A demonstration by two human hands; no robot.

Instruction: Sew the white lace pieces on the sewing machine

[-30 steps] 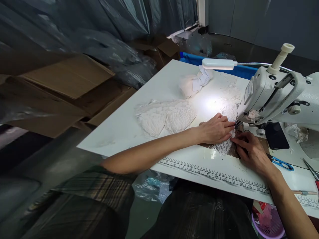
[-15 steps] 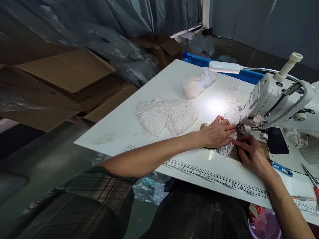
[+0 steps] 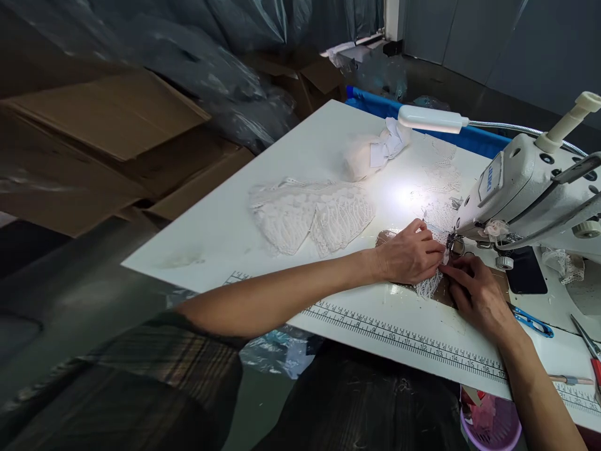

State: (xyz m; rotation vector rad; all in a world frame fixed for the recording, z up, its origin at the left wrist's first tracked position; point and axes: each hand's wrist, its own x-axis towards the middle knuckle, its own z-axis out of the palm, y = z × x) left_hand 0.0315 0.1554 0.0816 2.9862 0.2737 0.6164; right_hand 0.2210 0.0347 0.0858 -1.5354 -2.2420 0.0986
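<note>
White lace fabric (image 3: 428, 287) lies under the needle area of a white sewing machine (image 3: 500, 181). Close to the presser foot, my left hand (image 3: 413, 252) has its fingers curled and closed on the lace. My right hand (image 3: 479, 291) pinches the lace's near edge between thumb and forefinger, just in front of the foot. The fingertips of both hands almost meet there, and they partly cover the fabric. More of the lace strip (image 3: 439, 213) extends behind the left hand, beside the machine head.
Lace pieces (image 3: 312, 216) and a bundle of white cloth (image 3: 375, 153) lie on the white table (image 3: 201, 244). Right of my right hand are a dark phone (image 3: 526, 270), blue thread snips (image 3: 530, 321) and red-handled scissors (image 3: 592, 354). A lamp (image 3: 432, 119) hangs above. Cardboard boxes (image 3: 113, 119) stand left.
My left hand's fingers went from lying flatter on the lace to curled and bunched. My right hand keeps its pinch. The view has shifted slightly.
</note>
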